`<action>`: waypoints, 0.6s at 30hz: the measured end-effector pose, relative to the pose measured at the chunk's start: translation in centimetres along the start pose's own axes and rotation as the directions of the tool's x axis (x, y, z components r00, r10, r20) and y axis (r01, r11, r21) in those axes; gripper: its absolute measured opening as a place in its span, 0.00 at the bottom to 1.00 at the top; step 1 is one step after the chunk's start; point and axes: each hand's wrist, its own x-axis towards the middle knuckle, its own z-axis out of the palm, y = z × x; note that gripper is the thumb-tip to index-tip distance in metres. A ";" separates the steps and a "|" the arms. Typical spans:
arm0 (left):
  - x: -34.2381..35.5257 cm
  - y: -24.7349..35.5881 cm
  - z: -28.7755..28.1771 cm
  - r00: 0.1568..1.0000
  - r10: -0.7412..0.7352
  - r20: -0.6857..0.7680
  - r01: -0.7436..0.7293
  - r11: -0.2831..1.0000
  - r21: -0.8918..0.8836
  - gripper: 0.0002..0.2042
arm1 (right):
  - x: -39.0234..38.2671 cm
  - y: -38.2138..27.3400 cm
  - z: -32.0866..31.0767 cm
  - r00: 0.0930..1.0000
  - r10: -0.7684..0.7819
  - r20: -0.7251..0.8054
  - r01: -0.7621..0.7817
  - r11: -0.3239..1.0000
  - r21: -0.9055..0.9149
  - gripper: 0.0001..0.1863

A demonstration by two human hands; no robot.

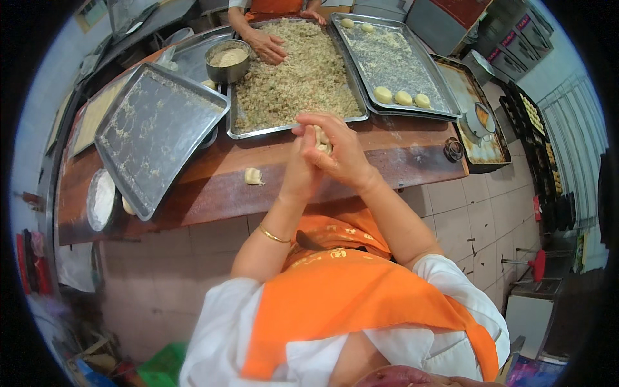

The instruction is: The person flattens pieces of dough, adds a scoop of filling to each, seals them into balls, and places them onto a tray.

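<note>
My left hand (304, 158) and my right hand (338, 151) are cupped together around a pale dough piece (322, 138), above the table's front part, just before the large tray of crumbly mixture (303, 77). A small loose dough scrap (253, 176) lies on the wooden table (400, 161) left of my hands. A tray (406, 68) at right holds several round dough pieces (403, 97).
A co-worker's hand (269, 48) rests in the mixture beside a steel pot (227, 71). An empty, dusted tray (158, 122) and a flour bowl (103, 200) are at left. Baking trays (480, 148) and a dark ring-shaped object (453, 149) are at right.
</note>
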 end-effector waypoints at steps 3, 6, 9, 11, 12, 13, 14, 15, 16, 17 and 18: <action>0.2 -2.0 3.8 0.866 0.195 -0.461 -0.105 0.971 0.213 0.18 | 0.1 0.0 0.8 0.994 0.016 -0.111 -0.019 0.999 -0.028 0.30; -0.7 -0.4 0.7 0.994 -0.059 -0.091 0.052 0.996 -0.078 0.21 | 0.7 -1.4 -0.1 0.929 0.360 -0.088 -0.316 0.893 0.322 0.26; -0.1 0.0 -2.9 0.943 -0.064 0.327 0.166 0.941 -0.295 0.20 | 1.1 -1.5 -0.1 0.975 0.201 -0.095 -0.169 0.948 0.270 0.28; -0.4 -0.5 -2.5 0.973 -0.077 0.219 0.137 0.952 -0.273 0.20 | 0.8 -0.8 0.3 0.996 0.011 -0.088 -0.002 0.995 0.105 0.29; -0.4 -1.2 -2.2 0.993 -0.062 0.102 0.085 0.966 -0.246 0.19 | 0.5 -0.6 0.7 0.998 -0.010 -0.061 0.013 0.998 0.065 0.28; -0.5 -1.8 -1.8 0.999 -0.044 -0.017 0.039 0.978 -0.206 0.19 | 0.2 -0.5 1.0 0.999 -0.029 -0.034 0.030 0.999 0.027 0.28; -0.1 -3.1 -1.8 0.994 -0.005 -0.107 -0.015 0.983 -0.183 0.18 | 0.1 -0.4 1.3 0.998 -0.037 -0.047 0.036 0.999 -0.008 0.28; -0.1 -3.0 -1.3 0.988 0.014 -0.156 -0.040 0.985 -0.166 0.18 | 0.1 -0.2 1.4 0.997 -0.043 -0.067 0.040 0.998 -0.049 0.29; -0.1 -3.0 -0.8 0.978 0.032 -0.207 -0.064 0.987 -0.148 0.18 | 0.1 -0.1 1.5 0.995 -0.051 -0.087 0.043 0.995 -0.090 0.29; -0.8 -2.7 -0.3 0.973 0.032 -0.227 -0.065 0.988 -0.142 0.19 | -0.1 -0.2 1.3 0.993 0.082 -0.084 -0.074 0.993 0.090 0.30; -1.0 -1.9 0.5 0.968 0.038 -0.247 -0.072 0.989 -0.132 0.20 | -0.1 -0.8 0.8 0.977 0.204 -0.058 -0.182 0.946 0.270 0.31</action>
